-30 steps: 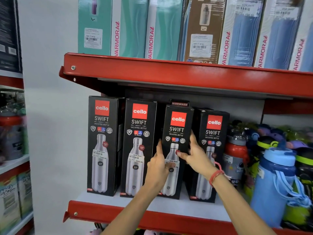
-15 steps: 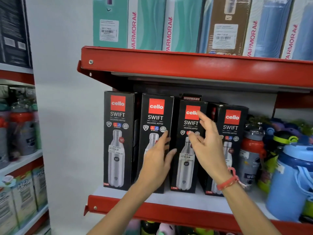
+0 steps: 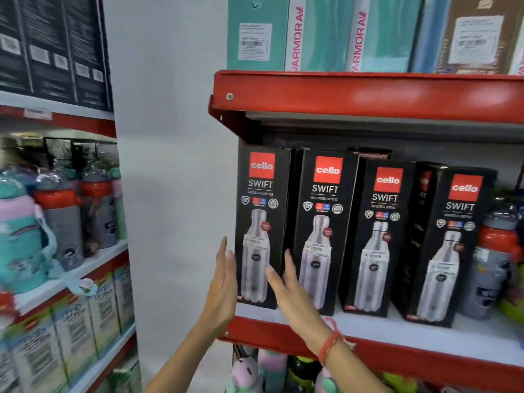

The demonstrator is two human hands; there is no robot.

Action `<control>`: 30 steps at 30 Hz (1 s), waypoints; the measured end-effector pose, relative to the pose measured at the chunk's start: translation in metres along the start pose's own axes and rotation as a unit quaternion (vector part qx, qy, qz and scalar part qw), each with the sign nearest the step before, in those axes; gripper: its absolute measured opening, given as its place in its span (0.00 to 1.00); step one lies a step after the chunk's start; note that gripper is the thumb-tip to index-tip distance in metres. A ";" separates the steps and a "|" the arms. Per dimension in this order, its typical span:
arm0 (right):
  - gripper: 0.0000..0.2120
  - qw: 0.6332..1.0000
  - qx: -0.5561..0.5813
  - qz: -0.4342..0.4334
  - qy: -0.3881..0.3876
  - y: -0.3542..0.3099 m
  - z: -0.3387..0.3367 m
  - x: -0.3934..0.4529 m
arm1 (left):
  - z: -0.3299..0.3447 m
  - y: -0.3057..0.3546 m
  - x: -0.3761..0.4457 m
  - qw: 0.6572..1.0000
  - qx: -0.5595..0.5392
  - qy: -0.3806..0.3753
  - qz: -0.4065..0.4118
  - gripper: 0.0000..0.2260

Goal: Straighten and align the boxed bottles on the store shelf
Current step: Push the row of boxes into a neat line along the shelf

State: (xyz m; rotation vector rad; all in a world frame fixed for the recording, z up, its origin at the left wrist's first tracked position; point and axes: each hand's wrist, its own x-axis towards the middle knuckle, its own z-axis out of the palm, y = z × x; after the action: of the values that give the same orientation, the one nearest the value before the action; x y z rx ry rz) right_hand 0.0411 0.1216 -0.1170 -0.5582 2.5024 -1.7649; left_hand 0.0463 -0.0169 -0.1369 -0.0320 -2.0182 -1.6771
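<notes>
My open left hand (image 3: 224,282) and right hand (image 3: 286,287) flank the leftmost Cello Swift box (image 3: 262,225), holding nothing; I should press both sides evenly, squaring it.

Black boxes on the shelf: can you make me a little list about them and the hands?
boxes: four black boxes in a row, upright, first box leftmost
shelf: red shelf
left hand: open, flat by the first box's left side
right hand: open, in front of the first and second box
held: nothing gripped
wrist: red band on the right
</notes>
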 end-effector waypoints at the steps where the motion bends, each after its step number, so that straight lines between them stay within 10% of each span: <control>1: 0.33 1.000 0.026 0.003 -0.006 -0.004 0.004 0.002 | -0.003 -0.001 0.001 1.000 -0.007 -0.028 -0.009 0.29; 23: 0.37 0.997 0.073 0.018 -0.021 -0.002 0.010 -0.042 | -0.040 0.006 -0.044 0.996 0.014 -0.089 0.002 0.26; 30: 0.31 0.988 0.099 -0.038 0.109 0.003 -0.006 -0.038 | -0.017 0.019 -0.057 0.981 0.100 0.122 0.114 0.20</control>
State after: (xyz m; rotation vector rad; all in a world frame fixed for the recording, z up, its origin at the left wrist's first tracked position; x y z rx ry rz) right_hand 0.0743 0.1400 -0.1248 -0.4786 2.4229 -2.1813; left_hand 0.1082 -0.0109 -0.1402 0.0128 -1.9062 -1.2683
